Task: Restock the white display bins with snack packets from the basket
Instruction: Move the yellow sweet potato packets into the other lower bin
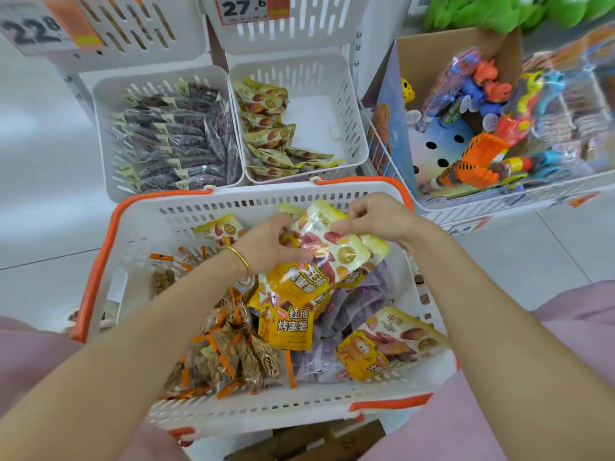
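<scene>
Snack packets [332,251] are pinched as one stack by left hand [269,242] and right hand [376,217], likely for the half-filled bin [346,104].

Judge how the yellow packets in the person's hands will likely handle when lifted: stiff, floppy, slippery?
Probably floppy: the yellow packets bend and fan out between the left hand and right hand. Likely slippery: their film looks glossy and several are stacked loosely. Probably light: a finger grip holds the whole bunch above the basket.
</scene>
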`<state>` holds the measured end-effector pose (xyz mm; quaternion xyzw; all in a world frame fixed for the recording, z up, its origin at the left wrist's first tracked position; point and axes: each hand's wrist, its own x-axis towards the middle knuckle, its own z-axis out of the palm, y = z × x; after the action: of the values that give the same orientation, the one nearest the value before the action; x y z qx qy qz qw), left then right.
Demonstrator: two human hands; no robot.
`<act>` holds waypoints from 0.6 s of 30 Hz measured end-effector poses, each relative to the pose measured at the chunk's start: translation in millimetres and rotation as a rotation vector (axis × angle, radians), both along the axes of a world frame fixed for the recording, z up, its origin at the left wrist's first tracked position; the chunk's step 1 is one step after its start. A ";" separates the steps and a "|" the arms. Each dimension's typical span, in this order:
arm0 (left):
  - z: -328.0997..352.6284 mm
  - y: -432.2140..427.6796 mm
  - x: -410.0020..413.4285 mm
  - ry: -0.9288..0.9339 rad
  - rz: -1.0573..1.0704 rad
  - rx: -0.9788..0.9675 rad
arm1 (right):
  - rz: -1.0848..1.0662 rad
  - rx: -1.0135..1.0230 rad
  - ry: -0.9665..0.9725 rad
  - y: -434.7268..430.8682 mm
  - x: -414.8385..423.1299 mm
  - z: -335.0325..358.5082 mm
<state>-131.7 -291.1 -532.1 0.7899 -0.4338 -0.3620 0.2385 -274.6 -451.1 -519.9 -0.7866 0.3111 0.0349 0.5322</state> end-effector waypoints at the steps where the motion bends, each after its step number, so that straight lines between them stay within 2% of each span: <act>1: 6.1 -0.1 7.3 -0.015 0.030 -0.019 | -0.034 0.016 -0.029 -1.4 -1.9 1.4; 5: 22.1 7.4 37.6 -0.115 0.122 -0.034 | -0.119 0.101 -0.134 -7.0 -8.5 6.9; 10: 30.3 11.1 40.6 -0.134 0.158 -0.090 | -0.013 0.153 -0.166 -8.0 1.3 21.2; 13: 30.7 8.3 32.8 -0.033 0.165 -0.108 | -0.027 0.164 -0.226 -4.7 8.6 26.0; 18: 30.0 4.7 32.8 0.097 0.147 -0.086 | -0.037 0.019 -0.236 -6.8 16.2 26.2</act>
<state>-98.9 -286.4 -502.1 0.7902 -0.3779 -0.3623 0.3187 -258.4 -457.9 -493.7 -0.7742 0.2603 -0.0648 0.5733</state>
